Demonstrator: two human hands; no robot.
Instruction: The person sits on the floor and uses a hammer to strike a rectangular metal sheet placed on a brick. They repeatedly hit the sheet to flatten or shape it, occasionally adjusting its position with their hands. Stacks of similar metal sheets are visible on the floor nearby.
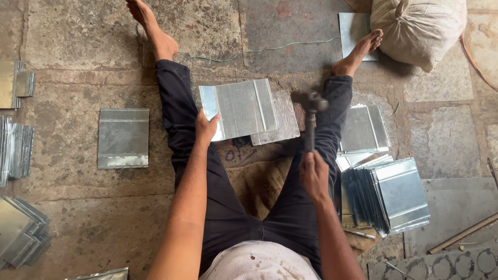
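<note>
Seated worker on stone floor (78,166), legs spread. Left hand (206,127), arm extended, grips the sheet (239,108) by its left edge, apparently steadying it flat between the legs. Right hand (313,175) is closed around the hammer (310,118), raised head-forward just right of the sheet; stack (386,194) lies beside the right leg.

A folded sheet of grey galvanised metal (239,109), creased by a raised seam, lies flat just past the left hand (206,127), which grips its near-left corner. A dark-headed hammer (310,116) stands raised from the right hand (314,173), its head just right of the sheet.
</note>
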